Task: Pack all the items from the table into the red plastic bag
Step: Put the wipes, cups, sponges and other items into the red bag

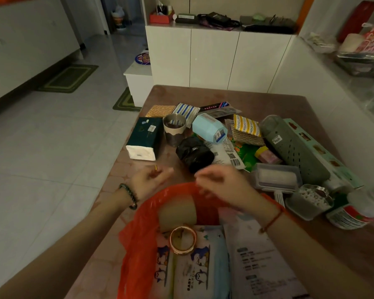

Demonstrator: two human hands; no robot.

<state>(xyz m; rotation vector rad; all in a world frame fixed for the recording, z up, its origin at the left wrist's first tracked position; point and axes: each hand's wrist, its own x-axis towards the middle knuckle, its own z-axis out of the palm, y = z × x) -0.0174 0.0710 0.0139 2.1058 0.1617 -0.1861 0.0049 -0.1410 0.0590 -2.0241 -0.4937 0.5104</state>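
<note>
The red plastic bag (143, 212) lies open at the table's near edge. Inside it are penguin-print wipe packs (192, 266), a copper tape roll (183, 239) and a beige block (177, 214). My right hand (222, 188) is blurred at the bag's raised far rim, and its fingers seem to pinch that rim. My left hand (149, 180), ring and bead bracelet on, hovers just left of the rim with relaxed fingers and holds nothing. Beyond the hands lie a dark green tissue pack (144, 134), a metal cup (174, 128), a black bag roll (194, 155) and a light blue box (209, 128).
To the right are a grey perforated tube (294, 147), a cased lint roller (276, 176), a cotton swab tub (309, 200) and a labelled bottle (352, 214). Sponges and cloth packs (186, 111) lie at the back. White cabinets (214, 57) stand behind the brown table (203, 93); tiled floor is on the left.
</note>
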